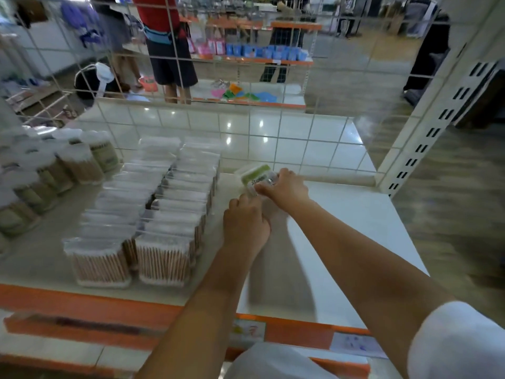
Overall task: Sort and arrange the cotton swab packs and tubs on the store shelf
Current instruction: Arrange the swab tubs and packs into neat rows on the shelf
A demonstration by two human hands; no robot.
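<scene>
right hand (284, 187): fingers curled over green-labelled tub (257, 177), gripping its clear body.
left hand (246, 222): fingers curled, knuckles up, touching the tub's near side; whether it grips, cannot tell (blurred).
tub position: toward the shelf (355, 214) back edge, right of the pack rows (153, 214).
handling: judged light, rigid, slick plastic; hold the side walls, not the lid.

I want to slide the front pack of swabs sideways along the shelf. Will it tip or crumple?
The front pack stands upright on a broad base, so probably stable. Its clear wrap looks thin, so it may dent. Likely light, being thin sticks.
</scene>
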